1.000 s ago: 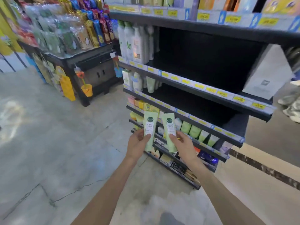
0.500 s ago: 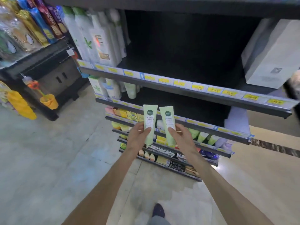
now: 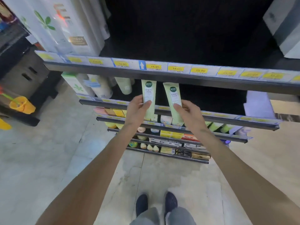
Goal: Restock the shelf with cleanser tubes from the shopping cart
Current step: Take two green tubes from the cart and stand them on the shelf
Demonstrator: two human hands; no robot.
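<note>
Over the last second the person has stepped close, and now the left hand (image 3: 138, 109) and right hand (image 3: 189, 112) each grip an upright green cleanser tube (image 3: 148, 96), (image 3: 174, 101) before the dark shelf (image 3: 211, 96), ready to place.

Pale tiled floor (image 3: 48, 159) is lying underfoot — black tiered shelving (image 3: 162, 75) is carrying yellow price tags (image 3: 199, 70), its bays sitting dark.
</note>
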